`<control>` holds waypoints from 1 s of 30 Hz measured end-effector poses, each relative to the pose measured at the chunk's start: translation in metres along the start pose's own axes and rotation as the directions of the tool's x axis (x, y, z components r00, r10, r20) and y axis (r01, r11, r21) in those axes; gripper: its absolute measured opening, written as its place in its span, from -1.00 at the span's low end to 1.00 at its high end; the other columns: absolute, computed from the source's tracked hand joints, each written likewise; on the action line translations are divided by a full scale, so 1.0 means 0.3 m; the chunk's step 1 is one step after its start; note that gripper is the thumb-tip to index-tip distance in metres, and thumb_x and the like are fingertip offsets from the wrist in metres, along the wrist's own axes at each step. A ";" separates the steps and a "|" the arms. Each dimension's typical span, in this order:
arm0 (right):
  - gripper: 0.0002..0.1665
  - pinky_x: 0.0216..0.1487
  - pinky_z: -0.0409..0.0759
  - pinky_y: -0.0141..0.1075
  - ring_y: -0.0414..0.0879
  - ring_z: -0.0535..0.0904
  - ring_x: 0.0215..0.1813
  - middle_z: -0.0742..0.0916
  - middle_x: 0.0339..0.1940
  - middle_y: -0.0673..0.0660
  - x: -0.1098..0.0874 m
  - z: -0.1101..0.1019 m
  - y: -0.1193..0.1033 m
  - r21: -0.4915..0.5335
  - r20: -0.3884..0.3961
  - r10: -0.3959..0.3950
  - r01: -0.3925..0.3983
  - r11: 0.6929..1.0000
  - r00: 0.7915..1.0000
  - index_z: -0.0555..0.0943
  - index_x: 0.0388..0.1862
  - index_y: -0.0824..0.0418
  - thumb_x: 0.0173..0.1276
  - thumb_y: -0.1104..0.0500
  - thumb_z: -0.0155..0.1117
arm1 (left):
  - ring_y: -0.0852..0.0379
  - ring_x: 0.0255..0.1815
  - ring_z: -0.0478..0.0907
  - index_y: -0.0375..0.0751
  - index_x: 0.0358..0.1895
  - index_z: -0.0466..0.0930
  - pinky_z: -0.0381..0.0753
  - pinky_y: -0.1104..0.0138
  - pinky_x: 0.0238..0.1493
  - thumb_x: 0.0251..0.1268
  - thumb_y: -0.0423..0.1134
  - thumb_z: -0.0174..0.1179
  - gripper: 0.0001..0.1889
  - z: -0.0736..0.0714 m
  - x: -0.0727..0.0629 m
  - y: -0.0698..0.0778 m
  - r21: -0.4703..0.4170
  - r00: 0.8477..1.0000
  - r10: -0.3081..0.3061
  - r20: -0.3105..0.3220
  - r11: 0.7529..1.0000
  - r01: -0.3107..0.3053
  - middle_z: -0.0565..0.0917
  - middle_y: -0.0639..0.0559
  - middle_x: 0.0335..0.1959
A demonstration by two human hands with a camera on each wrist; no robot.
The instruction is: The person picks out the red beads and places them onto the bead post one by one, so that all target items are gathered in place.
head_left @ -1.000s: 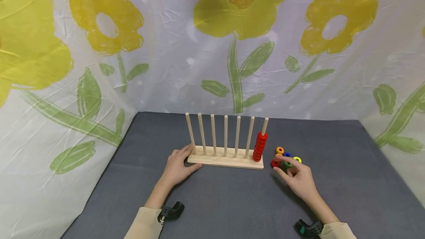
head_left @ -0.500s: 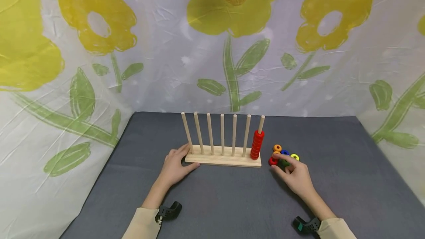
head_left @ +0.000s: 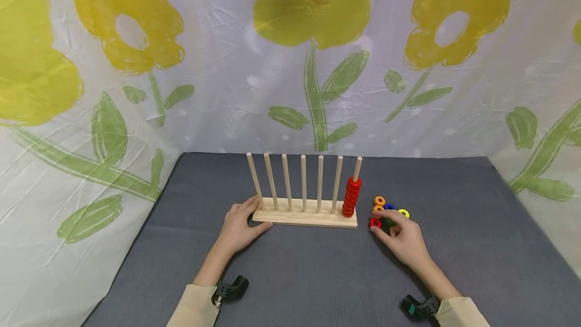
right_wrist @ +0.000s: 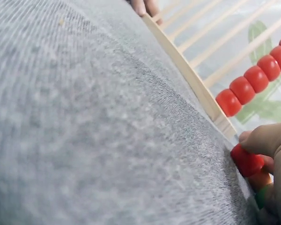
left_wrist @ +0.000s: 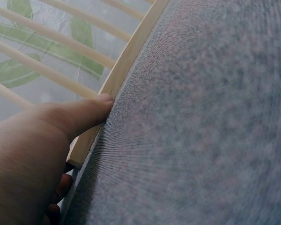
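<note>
A wooden peg stand (head_left: 304, 220) with a row of upright pegs sits on the dark cloth. Several red beads (head_left: 351, 197) are stacked on its rightmost peg; the other pegs are bare. My left hand (head_left: 238, 226) grips the stand's left end, thumb along the front edge and fingers reaching behind. To the right of the stand, my right hand (head_left: 406, 238) pinches a loose red bead (right_wrist: 247, 161) between thumb and forefinger, low by the cloth. Beside it lie orange beads (head_left: 376, 202), a blue bead (head_left: 389, 207), a yellow bead (head_left: 407, 214) and a green bead partly hidden by the fingers.
Dark grey cloth (head_left: 308, 276) covers the table. A pale sheet (head_left: 227, 90) printed with yellow flowers hangs behind and at both sides. Black wrist cameras (head_left: 232, 289) are strapped on both wrists.
The head view has shifted slightly. The red bead at my right fingertips has turned a little, its hole now facing up more. My left hand keeps its hold on the stand.
</note>
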State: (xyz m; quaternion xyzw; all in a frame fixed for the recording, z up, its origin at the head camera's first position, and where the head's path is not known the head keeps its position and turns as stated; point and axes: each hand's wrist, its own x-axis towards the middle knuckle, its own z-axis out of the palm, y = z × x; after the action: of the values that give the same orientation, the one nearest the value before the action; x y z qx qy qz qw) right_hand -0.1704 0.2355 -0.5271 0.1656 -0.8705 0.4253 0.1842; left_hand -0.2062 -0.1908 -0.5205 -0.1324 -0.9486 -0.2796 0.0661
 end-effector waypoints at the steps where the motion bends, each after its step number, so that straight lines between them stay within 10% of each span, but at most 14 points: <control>1: -0.55 -0.76 0.18 -0.40 -0.42 0.12 -0.75 0.75 -0.12 -0.02 0.001 -0.001 0.002 0.002 0.008 0.005 -0.006 1.000 1.000 0.74 0.05 0.19 0.16 0.33 0.61 | -0.22 0.26 0.37 -0.21 0.54 0.31 0.28 -0.16 0.20 0.23 0.17 0.41 -0.09 -0.001 0.001 0.001 0.003 1.000 0.005 -0.005 1.000 -0.005 0.37 -0.17 0.48; 11: -0.59 -0.77 0.12 -0.41 -0.41 0.12 -0.78 0.36 -0.80 -0.25 0.008 -0.019 0.014 0.000 0.123 0.043 -0.044 0.999 0.991 0.75 0.00 0.11 0.16 0.19 0.64 | -0.23 0.22 0.38 -0.24 0.54 0.32 0.29 -0.16 0.20 0.24 0.17 0.41 -0.10 -0.009 0.002 -0.006 0.011 1.000 0.016 -0.018 1.000 -0.016 0.37 -0.17 0.48; 30: -0.54 -0.69 0.14 -0.41 -0.37 0.15 -0.73 0.32 -0.78 -0.27 0.008 -0.063 0.044 0.017 0.227 0.029 -0.034 0.999 0.973 0.74 0.08 0.09 0.18 0.31 0.59 | -0.20 0.23 0.38 -0.19 0.55 0.30 0.31 -0.14 0.18 0.22 0.18 0.42 -0.08 0.004 0.002 -0.004 0.016 1.000 -0.006 -0.001 1.000 0.006 0.37 -0.14 0.49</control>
State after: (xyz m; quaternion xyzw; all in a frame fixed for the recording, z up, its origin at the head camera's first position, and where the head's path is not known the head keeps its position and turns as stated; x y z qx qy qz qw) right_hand -0.1749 0.2580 -0.5241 0.2010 -0.8839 0.4156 0.0750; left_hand -0.2072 -0.1910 -0.5221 -0.1289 -0.9512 -0.2722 0.0666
